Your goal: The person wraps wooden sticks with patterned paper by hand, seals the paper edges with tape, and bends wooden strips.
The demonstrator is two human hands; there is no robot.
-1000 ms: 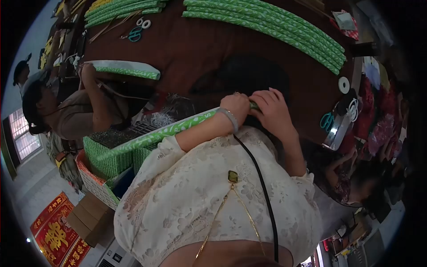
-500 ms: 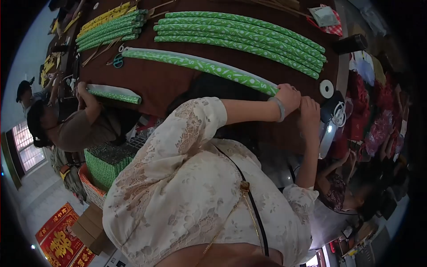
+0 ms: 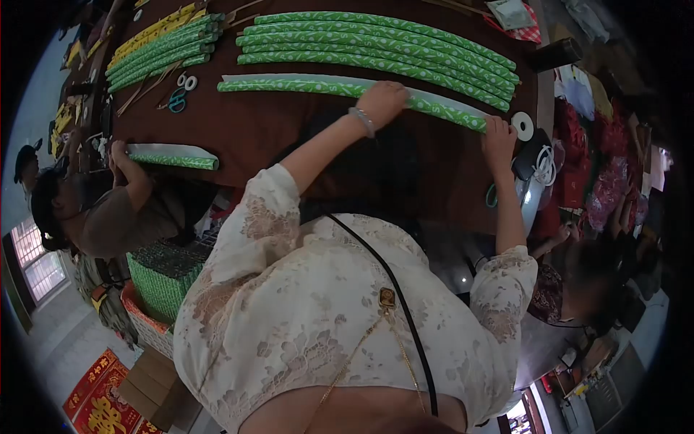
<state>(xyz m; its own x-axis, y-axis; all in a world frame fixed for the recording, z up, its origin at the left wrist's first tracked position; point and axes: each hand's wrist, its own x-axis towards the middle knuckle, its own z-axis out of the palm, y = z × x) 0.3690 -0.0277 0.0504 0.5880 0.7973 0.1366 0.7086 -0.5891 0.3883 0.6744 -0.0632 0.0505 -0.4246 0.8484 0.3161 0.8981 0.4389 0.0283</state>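
A long green patterned roll (image 3: 303, 85) with a white paper edge along its far side lies across the dark brown table (image 3: 289, 123). My left hand (image 3: 383, 103), with a bracelet at the wrist, lies on the middle of this roll, fingers curled over it. At the roll's right end is my right hand (image 3: 499, 139), its fingers closed round the tip. Several finished-looking green rolls (image 3: 376, 54) lie side by side beyond it. Just right of my right hand sits a white tape roll (image 3: 522, 126).
Shorter green rolls (image 3: 166, 54) and yellow rolls (image 3: 159, 32) lie at the far left, near teal scissors (image 3: 177, 100) and small white rings (image 3: 190, 83). A co-worker (image 3: 108, 210) at the left handles another green roll (image 3: 173, 157). A black cylinder (image 3: 555, 54) stands at the right edge.
My left hand has moved left along the roll, away from my right hand. The roll has shifted right, and its right end now lies higher in view, with my right hand on it.
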